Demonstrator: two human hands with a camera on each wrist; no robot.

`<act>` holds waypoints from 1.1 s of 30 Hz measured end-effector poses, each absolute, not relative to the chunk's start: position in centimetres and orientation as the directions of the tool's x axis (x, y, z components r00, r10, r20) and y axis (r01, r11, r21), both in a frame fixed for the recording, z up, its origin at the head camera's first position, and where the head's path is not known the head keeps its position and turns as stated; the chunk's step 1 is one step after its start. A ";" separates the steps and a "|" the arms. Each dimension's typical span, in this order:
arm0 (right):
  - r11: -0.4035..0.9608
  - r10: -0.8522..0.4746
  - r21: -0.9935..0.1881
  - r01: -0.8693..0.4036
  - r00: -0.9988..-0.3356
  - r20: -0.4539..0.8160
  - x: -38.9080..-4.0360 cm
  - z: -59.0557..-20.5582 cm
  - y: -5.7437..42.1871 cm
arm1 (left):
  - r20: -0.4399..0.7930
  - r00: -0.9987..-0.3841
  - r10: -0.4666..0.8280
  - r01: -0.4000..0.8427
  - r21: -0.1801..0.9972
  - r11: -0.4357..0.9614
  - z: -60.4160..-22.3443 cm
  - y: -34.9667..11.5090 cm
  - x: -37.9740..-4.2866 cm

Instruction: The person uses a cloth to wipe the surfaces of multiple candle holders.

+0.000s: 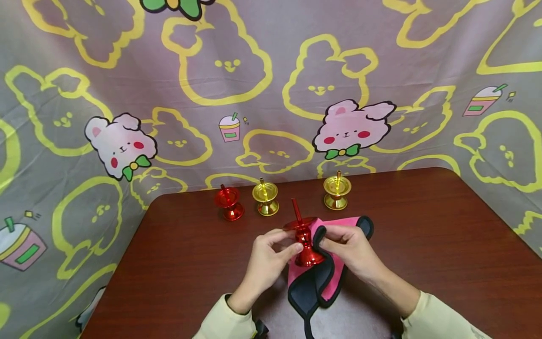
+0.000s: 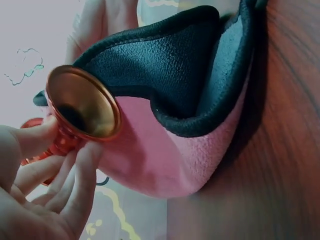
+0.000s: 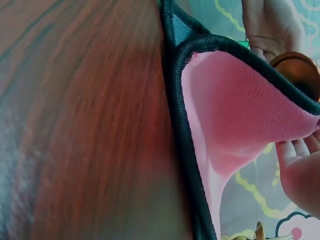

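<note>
- The fingers of my left hand (image 1: 266, 260) pinch the red candle holder (image 1: 303, 242) around its stem, holding it above the worktop (image 1: 427, 226), spike up and slightly tilted, its hollow base showing in the left wrist view.
- The fingers of my right hand (image 1: 353, 249) pinch the pink cloth (image 1: 335, 278) by its black-edged rim, right beside the holder; some fingertips are hidden behind it.
- The cloth's dark underside folds outward, and in the right wrist view it blocks most of the holder.
- Beyond my hands, near the far edge, stand a second red holder (image 1: 232, 213), a gold holder (image 1: 267, 206) beside it, and another gold holder (image 1: 336, 201) farther right.
- Behind the worktop hangs a patterned fabric (image 1: 262, 84); its printed cups (image 1: 229, 128) bear green label-like patches, too small to read.
</note>
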State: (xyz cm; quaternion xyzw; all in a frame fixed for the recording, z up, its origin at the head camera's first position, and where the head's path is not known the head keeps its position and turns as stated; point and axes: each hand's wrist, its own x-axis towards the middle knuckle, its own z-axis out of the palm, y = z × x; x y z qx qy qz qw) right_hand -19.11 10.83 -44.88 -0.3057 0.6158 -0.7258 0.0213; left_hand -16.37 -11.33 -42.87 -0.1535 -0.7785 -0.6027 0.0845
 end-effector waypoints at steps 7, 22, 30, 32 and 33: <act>-0.023 -0.296 -0.918 -0.395 -0.875 0.384 -18.1 -44.5 9.5 | 0.442 -0.895 0.058 0.411 0.769 0.490 -42.8 -10.8 -16.5; -0.081 -0.318 -0.947 -0.310 -0.893 0.320 -18.7 -44.3 9.8 | 0.532 -0.843 0.077 0.519 0.770 0.370 -43.6 -11.2 -16.7; -0.449 -0.577 -0.893 -0.003 -0.763 0.292 -19.7 -44.6 11.7 | 0.332 -0.932 0.148 0.328 0.943 -0.051 -43.6 -11.9 -16.7; -0.466 -0.607 -0.884 0.034 -0.739 0.292 -19.6 -44.8 11.8 | 0.296 -0.934 0.198 0.288 0.955 -0.069 -43.9 -11.9 -16.8; -0.469 -0.616 -0.882 0.047 -0.733 0.288 -19.5 -44.9 11.9 | 0.284 -0.933 0.221 0.276 0.959 -0.068 -44.0 -11.9 -16.8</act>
